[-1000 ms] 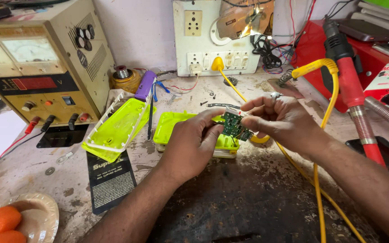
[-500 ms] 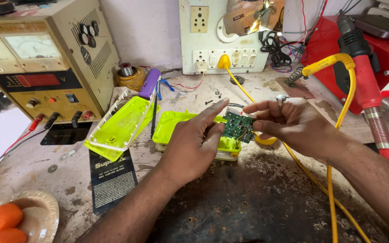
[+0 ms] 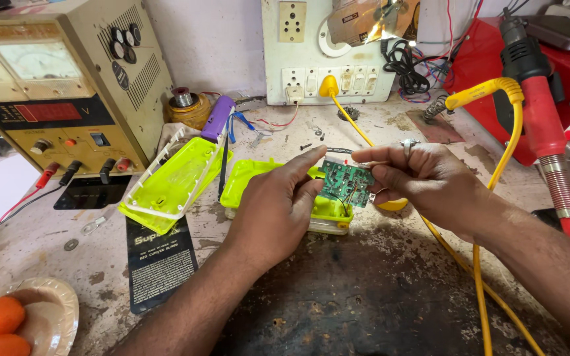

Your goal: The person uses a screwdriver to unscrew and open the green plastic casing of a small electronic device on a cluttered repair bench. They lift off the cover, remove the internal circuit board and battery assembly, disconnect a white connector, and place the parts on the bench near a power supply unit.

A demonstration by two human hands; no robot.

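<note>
Both hands hold a small green circuit board (image 3: 346,182) just above a neon-yellow plastic case half (image 3: 266,179) on the bench. My left hand (image 3: 278,207) pinches the board's left edge with thumb and forefinger. My right hand (image 3: 430,184), a ring on one finger, grips the board's right side. Thin wires run from the board down into the case. A second neon-yellow case half (image 3: 173,183) with a white rim lies tilted to the left.
A beige bench power supply (image 3: 61,86) stands at the back left with red and black leads. A white socket board (image 3: 328,62) is on the wall. A yellow cable (image 3: 479,264) crosses the right side beside a red tool (image 3: 549,132). A plate of orange pieces (image 3: 14,323) sits front left.
The view has shifted slightly and the hands sit a little lower in it. Both hands keep their hold on the board, which is turned a bit more face up.
</note>
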